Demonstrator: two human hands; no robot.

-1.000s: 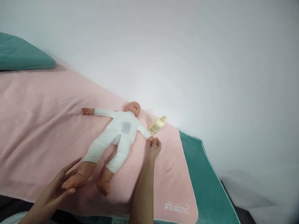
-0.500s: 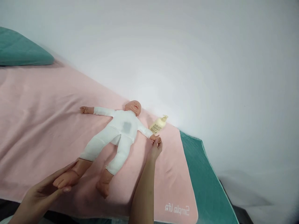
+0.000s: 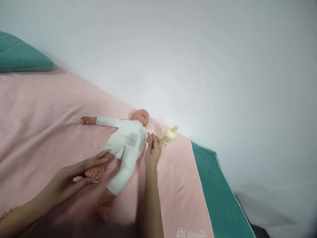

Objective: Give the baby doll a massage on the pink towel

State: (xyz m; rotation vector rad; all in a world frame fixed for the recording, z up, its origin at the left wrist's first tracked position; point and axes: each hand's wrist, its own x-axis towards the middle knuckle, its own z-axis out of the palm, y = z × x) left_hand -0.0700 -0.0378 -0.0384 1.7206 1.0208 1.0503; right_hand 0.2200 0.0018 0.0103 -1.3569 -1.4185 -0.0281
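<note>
A baby doll [image 3: 132, 137] in a white cloth body lies on its back on a pink blanket [image 3: 59, 132], a grey patch on its chest. Around one of its feet, my left hand [image 3: 79, 172] is closed, thumb below and fingers above; that leg is bent up towards the body. My right hand [image 3: 153, 150] pinches the doll's hand on the other side, holding it close to the chest with the arm folded. Just right of my right hand stands a pale yellow pump bottle [image 3: 169, 135], leaning in view. The doll's other arm stretches out to the left.
A white wall [image 3: 198, 66] rises behind the blanket. A green cushion [image 3: 24, 54] sits at the far left, and a green cover [image 3: 220, 188] shows beyond the blanket's right edge, which bears white lettering.
My left hand has pushed the doll's foot up and to the right, bending the leg. My right hand has brought the doll's hand leftward and up, towards its chest.
</note>
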